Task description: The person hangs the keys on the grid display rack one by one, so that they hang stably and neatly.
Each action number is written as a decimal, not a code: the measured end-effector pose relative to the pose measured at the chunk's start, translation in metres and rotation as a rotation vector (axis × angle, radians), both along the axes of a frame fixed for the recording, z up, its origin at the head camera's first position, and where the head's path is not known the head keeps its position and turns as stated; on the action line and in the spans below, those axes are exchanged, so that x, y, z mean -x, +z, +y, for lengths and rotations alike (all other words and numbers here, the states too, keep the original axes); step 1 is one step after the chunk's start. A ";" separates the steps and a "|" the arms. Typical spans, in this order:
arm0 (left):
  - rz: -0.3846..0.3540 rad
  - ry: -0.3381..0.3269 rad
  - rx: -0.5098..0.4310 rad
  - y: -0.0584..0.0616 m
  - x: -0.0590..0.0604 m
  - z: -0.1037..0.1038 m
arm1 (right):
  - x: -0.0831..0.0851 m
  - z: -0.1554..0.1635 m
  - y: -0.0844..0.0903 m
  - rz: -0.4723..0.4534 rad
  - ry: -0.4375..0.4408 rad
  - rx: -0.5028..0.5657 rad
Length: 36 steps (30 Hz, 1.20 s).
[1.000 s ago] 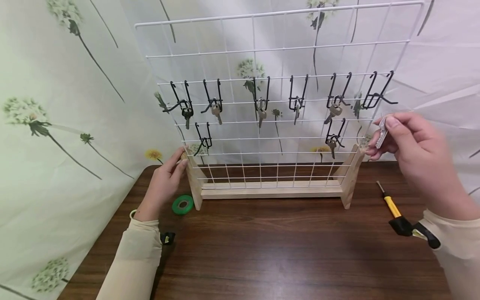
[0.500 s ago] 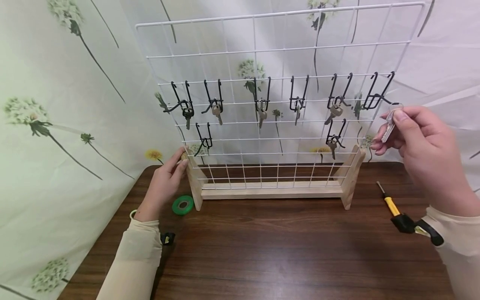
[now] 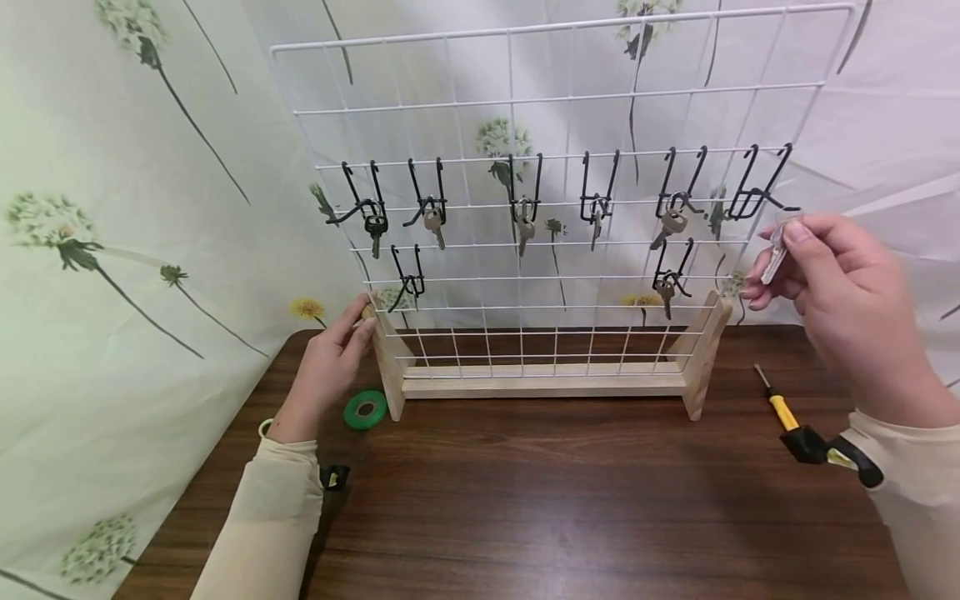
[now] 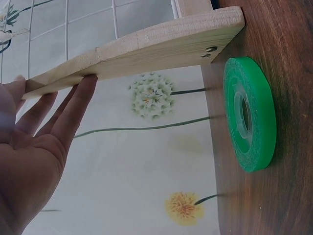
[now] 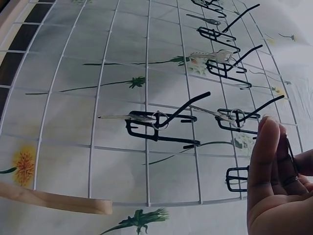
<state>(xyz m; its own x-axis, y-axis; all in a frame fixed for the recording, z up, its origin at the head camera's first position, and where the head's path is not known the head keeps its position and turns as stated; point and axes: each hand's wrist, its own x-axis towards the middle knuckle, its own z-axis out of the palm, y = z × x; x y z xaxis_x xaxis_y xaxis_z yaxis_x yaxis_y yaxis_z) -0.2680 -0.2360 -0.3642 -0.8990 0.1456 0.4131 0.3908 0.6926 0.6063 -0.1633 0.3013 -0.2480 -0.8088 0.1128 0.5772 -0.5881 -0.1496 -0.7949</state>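
Here we see a silver key (image 3: 773, 247) pinched between thumb and fingers of the right hand (image 3: 836, 287), held in the air just below and beside the tip of the empty black hook (image 3: 761, 193) at the right end of the upper row; whether key and hook touch we cannot tell. That hook hangs on a white wire grid (image 3: 555, 96) that stands upright in a wooden base (image 3: 547, 379). Other black hooks on the grid carry keys, one of them low on the right (image 3: 664, 287), while a lower hook on the left (image 3: 407, 275) is bare. Our left hand (image 3: 330, 362) rests with straight, relaxed fingers (image 4: 73, 110) against the left wooden foot (image 4: 146, 46) of the stand, gripping nothing. Just beside that foot a green roll of tape (image 3: 366, 409) lies flat on the dark wooden table (image 3: 555, 508). Near the right forearm, a yellow-handled screwdriver (image 3: 780, 407) lies on the table, well apart from the stand.
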 end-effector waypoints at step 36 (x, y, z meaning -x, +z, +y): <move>-0.030 -0.012 0.001 0.001 0.000 -0.001 | 0.022 0.005 -0.011 -0.026 0.001 -0.058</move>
